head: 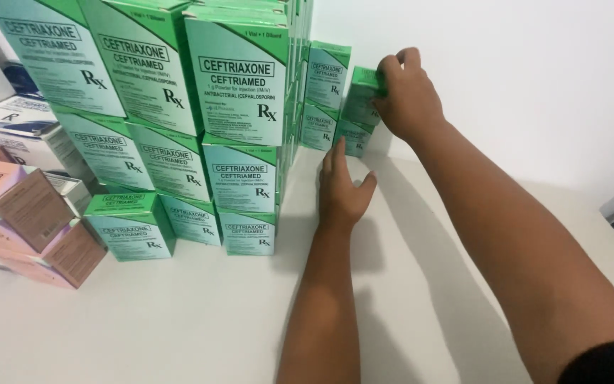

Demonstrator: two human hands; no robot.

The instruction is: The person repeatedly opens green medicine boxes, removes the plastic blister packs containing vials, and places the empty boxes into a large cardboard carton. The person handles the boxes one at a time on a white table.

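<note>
Head view, looking down at a white tabletop [179,320] set against a white wall [506,71]. The fingers of the right hand [408,96] curl over the top and near side of a small green carton [362,94], gripping it where it sits as the upper box of a two-high stack at the far right end of the row, close to the wall; a second green carton [353,136] lies directly beneath it. The left hand [342,188] rests palm down on the tabletop just near of that stack, its fingers held together and extended toward the lower carton, thumb spread to the right, holding nothing. Immediately left of the gripped carton stands another two-high pair of green cartons [323,96]. Farther left and nearer, a tall block of identical green-and-white cartons [239,135] rises in several tiers, partly out of frame at the top. At the far left edge lie pink-and-brown boxes [30,220], with white boxes [15,121] behind them.
</note>
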